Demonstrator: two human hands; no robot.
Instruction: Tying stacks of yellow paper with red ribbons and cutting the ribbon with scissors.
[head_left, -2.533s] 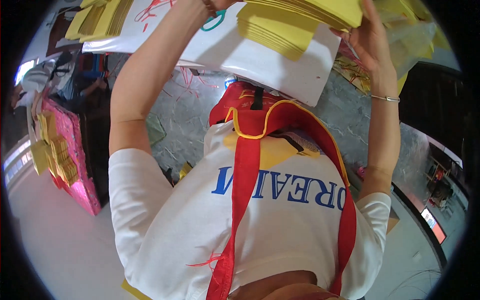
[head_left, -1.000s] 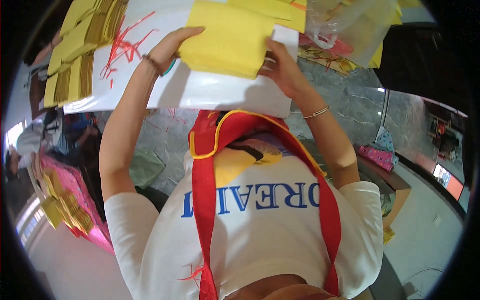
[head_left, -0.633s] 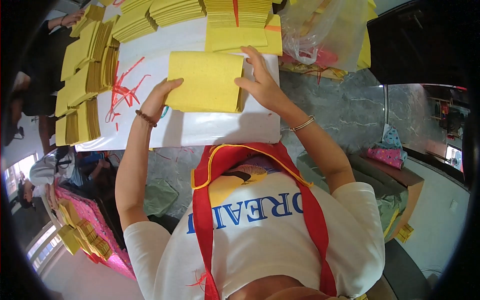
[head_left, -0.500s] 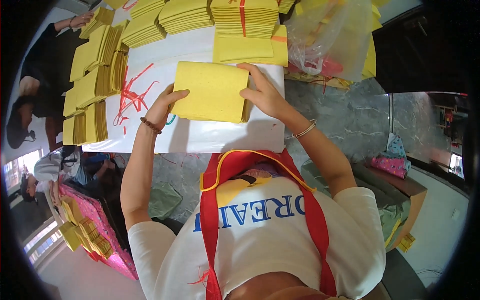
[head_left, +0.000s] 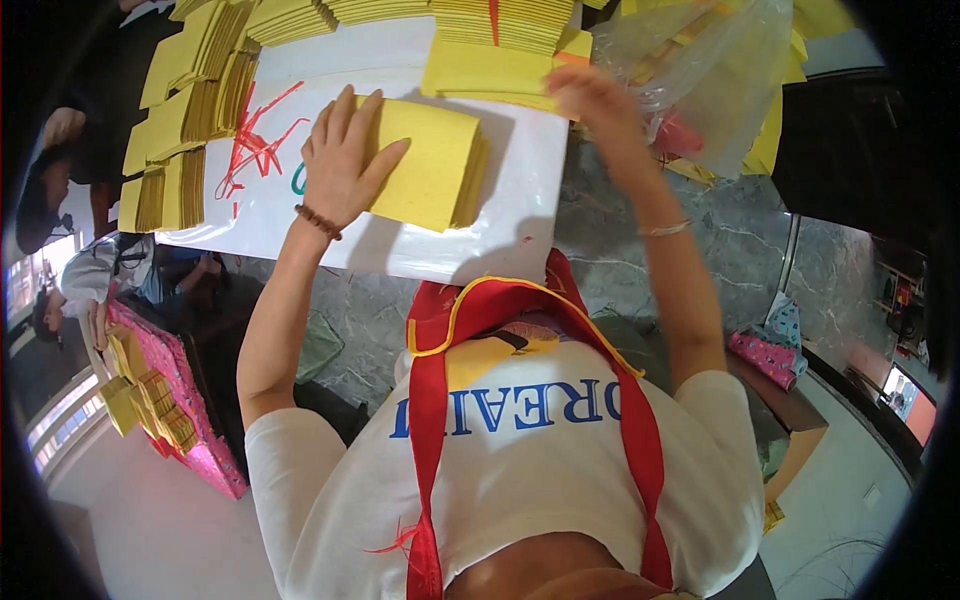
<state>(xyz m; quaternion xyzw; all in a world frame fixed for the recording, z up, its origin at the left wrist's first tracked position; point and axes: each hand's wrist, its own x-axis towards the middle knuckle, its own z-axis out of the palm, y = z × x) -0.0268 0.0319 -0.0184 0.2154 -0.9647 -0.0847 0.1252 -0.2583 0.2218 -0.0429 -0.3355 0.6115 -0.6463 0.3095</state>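
Tabletop (head_left: 526, 170): yellow stack (head_left: 433, 155) under left hand (head_left: 340, 172), right (head_left: 606, 112) apart.

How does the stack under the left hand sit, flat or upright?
Flat: the stack lies broad face up, left hand on it.

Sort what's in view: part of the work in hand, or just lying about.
Likely in the work:
yellow stack under the left hand
other yellow stacks
red strips
white tabletop

Likely lying about:
pink patterned roll
crumpled green thing
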